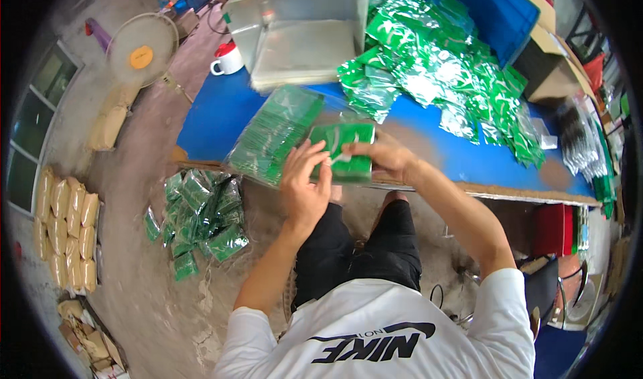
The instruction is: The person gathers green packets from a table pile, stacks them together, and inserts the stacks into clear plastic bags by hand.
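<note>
At the near edge of the blue table, a flat green packet in shiny see-through wrap is between my two hands. My left hand is closed on its left edge, thumb and fingers pinched together. From the right, my right hand grips the other edge, its fingers reaching over the top. Just left of the packet lies a long row of closely packed green packets in see-through wrap. Some blur covers the hands and packet, and I cannot tell whether it is one packet or several.
A large heap of green packets spills from a blue bin at the back right. Behind the row stands a metal tray, beside a white mug. More wrapped packets lie on the floor at left. A fan stands beyond.
</note>
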A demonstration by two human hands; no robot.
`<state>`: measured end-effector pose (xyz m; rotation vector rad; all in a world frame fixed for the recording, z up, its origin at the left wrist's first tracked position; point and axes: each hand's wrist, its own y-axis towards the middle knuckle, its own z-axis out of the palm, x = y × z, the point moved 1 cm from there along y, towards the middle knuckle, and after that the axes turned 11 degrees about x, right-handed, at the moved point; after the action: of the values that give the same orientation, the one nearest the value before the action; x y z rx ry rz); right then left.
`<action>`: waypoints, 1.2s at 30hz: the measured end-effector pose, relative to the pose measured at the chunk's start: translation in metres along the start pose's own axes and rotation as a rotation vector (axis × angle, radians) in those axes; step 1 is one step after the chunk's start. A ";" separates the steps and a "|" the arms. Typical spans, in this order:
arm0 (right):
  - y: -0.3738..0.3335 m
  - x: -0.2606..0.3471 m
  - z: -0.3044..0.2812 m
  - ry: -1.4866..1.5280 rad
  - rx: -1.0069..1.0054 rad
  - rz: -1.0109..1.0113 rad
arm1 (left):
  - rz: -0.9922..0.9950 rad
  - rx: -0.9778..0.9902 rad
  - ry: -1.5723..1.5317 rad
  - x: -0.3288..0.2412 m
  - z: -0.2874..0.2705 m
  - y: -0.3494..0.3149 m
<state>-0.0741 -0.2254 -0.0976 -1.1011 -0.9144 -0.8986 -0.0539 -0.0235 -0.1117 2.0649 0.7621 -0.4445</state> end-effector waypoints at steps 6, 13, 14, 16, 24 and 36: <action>0.069 -0.005 0.031 0.159 0.009 -0.144 | 0.073 -0.095 0.037 -0.017 0.001 0.022; 0.089 0.027 0.028 0.055 0.230 0.057 | -0.442 -0.175 -0.581 0.087 -0.054 0.052; 0.097 0.020 0.031 0.048 0.238 0.033 | -0.583 -0.180 -0.806 0.133 -0.073 0.052; 0.119 0.002 0.025 -0.093 -0.126 0.056 | -0.698 0.064 -0.825 0.193 -0.084 0.044; 0.097 -0.011 0.030 -0.440 -0.190 -0.140 | -0.595 0.442 -1.011 0.179 -0.066 0.051; 0.098 0.003 0.038 -0.580 -0.205 -0.235 | -0.525 0.438 -1.285 0.174 -0.059 0.048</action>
<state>0.0115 -0.1689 -0.1195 -1.4922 -1.4754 -0.8901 0.1103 0.0656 -0.1469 1.4034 0.3652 -2.0904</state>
